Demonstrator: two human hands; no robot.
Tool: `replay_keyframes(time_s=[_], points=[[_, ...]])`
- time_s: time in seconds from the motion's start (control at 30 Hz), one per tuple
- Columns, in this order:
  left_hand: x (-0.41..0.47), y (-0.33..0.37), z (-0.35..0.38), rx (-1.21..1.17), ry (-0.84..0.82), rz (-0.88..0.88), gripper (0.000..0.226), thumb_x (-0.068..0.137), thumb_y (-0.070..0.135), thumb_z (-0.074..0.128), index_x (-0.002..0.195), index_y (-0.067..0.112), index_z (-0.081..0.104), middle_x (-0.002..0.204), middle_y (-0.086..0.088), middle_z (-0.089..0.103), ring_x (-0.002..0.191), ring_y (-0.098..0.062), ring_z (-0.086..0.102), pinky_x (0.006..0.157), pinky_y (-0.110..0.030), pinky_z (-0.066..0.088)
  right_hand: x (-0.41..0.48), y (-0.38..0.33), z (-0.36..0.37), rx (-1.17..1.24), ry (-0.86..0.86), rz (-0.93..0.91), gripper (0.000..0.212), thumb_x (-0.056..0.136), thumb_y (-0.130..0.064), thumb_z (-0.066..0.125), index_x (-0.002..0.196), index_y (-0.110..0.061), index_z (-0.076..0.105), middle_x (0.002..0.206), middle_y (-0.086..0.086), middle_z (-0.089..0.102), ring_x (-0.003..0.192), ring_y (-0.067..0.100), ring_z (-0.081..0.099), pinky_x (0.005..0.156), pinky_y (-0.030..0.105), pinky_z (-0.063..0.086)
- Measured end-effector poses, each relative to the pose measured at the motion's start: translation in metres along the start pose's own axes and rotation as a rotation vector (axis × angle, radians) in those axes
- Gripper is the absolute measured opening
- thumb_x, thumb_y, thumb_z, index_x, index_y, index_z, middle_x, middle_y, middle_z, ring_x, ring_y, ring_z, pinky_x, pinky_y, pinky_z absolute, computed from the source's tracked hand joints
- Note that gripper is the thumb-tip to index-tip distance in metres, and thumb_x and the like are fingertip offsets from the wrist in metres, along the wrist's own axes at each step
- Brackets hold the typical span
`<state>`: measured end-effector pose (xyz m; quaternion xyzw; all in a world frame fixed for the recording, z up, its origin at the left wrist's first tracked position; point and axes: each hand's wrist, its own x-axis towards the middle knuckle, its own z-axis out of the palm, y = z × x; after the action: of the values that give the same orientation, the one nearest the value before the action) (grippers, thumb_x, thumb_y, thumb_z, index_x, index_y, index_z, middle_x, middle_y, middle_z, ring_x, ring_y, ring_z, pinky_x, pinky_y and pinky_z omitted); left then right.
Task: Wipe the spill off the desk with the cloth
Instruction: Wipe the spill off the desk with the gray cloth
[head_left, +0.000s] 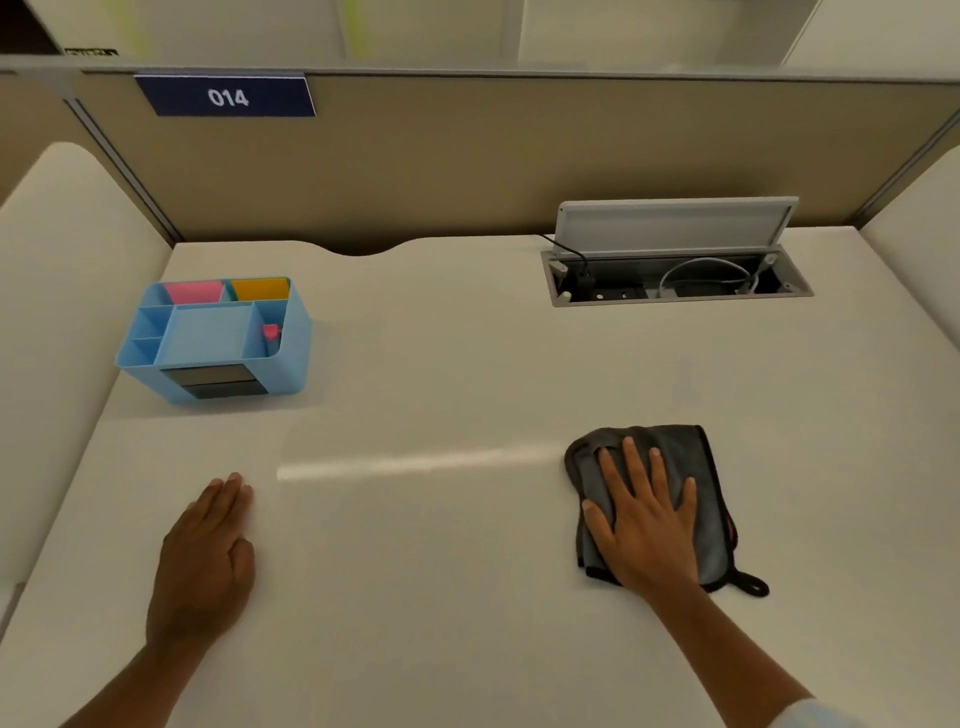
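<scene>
Fingers spread wide, the right hand presses flat on the folded dark grey microfibre cloth at the near right of the broad, smooth off-white desk, while the left hand lies flat on the bare surface, fingers together, holding nothing. Beige fabric partition panels enclose the desk, one carrying a navy "014" label. At the back sit an open grey cable hatch and a light blue plastic desk organiser; a glossy streak crosses the surface between the hands.
</scene>
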<state>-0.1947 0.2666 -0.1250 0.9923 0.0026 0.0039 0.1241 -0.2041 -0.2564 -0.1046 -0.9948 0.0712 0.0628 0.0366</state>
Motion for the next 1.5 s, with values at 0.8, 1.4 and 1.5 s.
replay_keyframes(time_s=[0.8,1.4,1.5], points=[[0.000,-0.002,0.001,-0.019,0.003,-0.024,0.068,0.088,0.023,0.028,0.150,0.004,0.048,0.161,-0.005,0.042,0.153,-0.027,0.034,0.122,-0.051,0.032,0.001,-0.088,0.010,0.035,0.018,-0.286,0.071,0.097,-0.057,0.036,0.162,-0.040,0.013,0.173,-0.006,0.005,0.160,0.027,0.006,0.123,0.066,0.010],[-0.003,-0.002,0.001,-0.031,0.037,-0.010,0.064,0.090,0.019,0.033,0.152,0.010,0.047,0.163,-0.004,0.039,0.154,-0.023,0.031,0.126,-0.028,0.011,0.146,-0.155,-0.008,0.016,-0.013,-0.082,0.070,0.099,-0.061,0.015,0.163,-0.037,0.000,0.174,0.000,0.003,0.157,0.039,-0.003,0.115,0.080,0.005],[-0.004,-0.002,0.000,-0.046,0.045,-0.006,0.064,0.090,0.018,0.033,0.152,0.011,0.047,0.164,-0.003,0.038,0.154,-0.021,0.030,0.126,-0.033,0.017,0.146,-0.193,-0.006,0.021,-0.017,-0.125,0.071,0.097,-0.060,0.013,0.163,-0.037,0.000,0.174,0.000,0.003,0.157,0.040,-0.003,0.114,0.081,0.003]])
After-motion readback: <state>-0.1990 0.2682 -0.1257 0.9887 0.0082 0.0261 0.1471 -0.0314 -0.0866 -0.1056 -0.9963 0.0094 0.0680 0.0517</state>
